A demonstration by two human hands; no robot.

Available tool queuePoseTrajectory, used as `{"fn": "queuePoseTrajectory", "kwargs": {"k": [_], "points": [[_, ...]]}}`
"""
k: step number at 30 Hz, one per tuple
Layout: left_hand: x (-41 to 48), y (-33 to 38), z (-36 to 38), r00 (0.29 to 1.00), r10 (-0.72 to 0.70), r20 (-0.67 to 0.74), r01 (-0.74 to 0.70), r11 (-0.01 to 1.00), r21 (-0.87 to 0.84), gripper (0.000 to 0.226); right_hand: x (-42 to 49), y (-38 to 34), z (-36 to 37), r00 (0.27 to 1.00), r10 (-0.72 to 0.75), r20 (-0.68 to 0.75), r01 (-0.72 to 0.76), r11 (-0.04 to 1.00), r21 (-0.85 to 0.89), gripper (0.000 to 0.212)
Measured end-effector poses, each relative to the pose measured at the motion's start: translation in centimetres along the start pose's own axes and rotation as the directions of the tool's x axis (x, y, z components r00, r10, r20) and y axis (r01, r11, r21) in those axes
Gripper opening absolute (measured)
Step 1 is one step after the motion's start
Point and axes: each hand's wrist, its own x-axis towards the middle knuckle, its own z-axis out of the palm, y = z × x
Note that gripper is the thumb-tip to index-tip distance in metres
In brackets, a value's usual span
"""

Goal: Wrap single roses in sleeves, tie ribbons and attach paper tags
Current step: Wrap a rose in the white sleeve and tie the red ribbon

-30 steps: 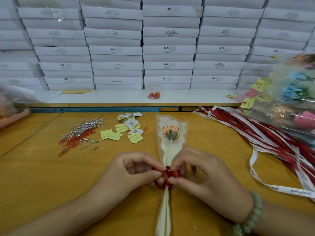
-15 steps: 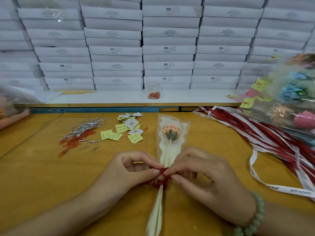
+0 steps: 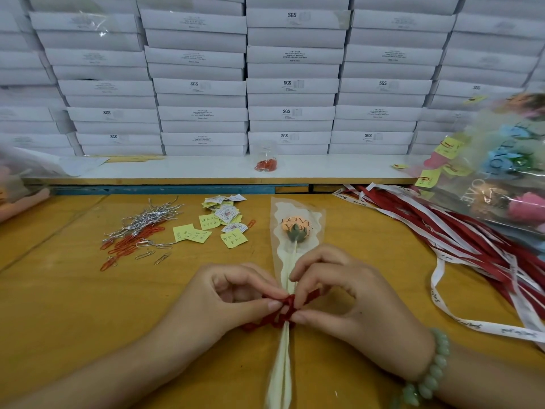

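An orange rose [image 3: 295,226] lies in a clear sleeve [image 3: 315,219] printed "LOVE YOU", head pointing away from me, its pale stem end [image 3: 280,373] running toward me. A red ribbon [image 3: 284,309] is wound round the sleeve's narrow waist. My left hand [image 3: 224,299] pinches the ribbon from the left with thumb and forefinger. My right hand [image 3: 348,296], with a green bead bracelet at the wrist, pinches it from the right. Ribbon ends stick out to both sides under my fingers.
On the wooden table [image 3: 73,305] lie yellow and white paper tags [image 3: 224,222], red and silver paper clips [image 3: 132,243] and silver twist ties. Red and white ribbons [image 3: 460,240] pile at the right beside finished wrapped roses [image 3: 507,172]. A clip jar [image 3: 266,160] stands before stacked white boxes [image 3: 203,84].
The rose and sleeve have shifted slightly. My fingers have worked the ribbon: the small bunched knot has spread, with ribbon ends now drawn out to the left and right.
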Motion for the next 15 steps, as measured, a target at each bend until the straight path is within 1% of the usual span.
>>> {"fn": "queuePoseTrajectory", "kwargs": {"k": [2, 5, 11, 15], "points": [[-0.05, 0.07, 0.09, 1.000, 0.019, 0.008, -0.019, 1.000, 0.006, 0.010, 0.10, 0.02, 0.12, 1.000, 0.022, 0.011, -0.022, 0.999, 0.022, 0.019], [-0.10, 0.10, 0.24, 0.998, 0.059, 0.028, -0.059, 0.998, 0.005, 0.011, 0.03, 0.06, 0.38, 0.994, 0.082, 0.074, -0.089, 0.992, 0.093, 0.026], [-0.18, 0.37, 0.39, 0.991, 0.111, 0.069, -0.119, 0.986, 0.114, 0.010, -0.10, 0.35, 0.65, 0.989, 0.107, 0.101, -0.117, 0.989, 0.093, 0.024], [-0.26, 0.31, 0.38, 0.990, 0.107, 0.091, -0.119, 0.984, 0.130, 0.010, 0.02, 0.33, 0.79, 0.988, 0.101, 0.118, -0.106, 0.994, 0.035, 0.024]]}}
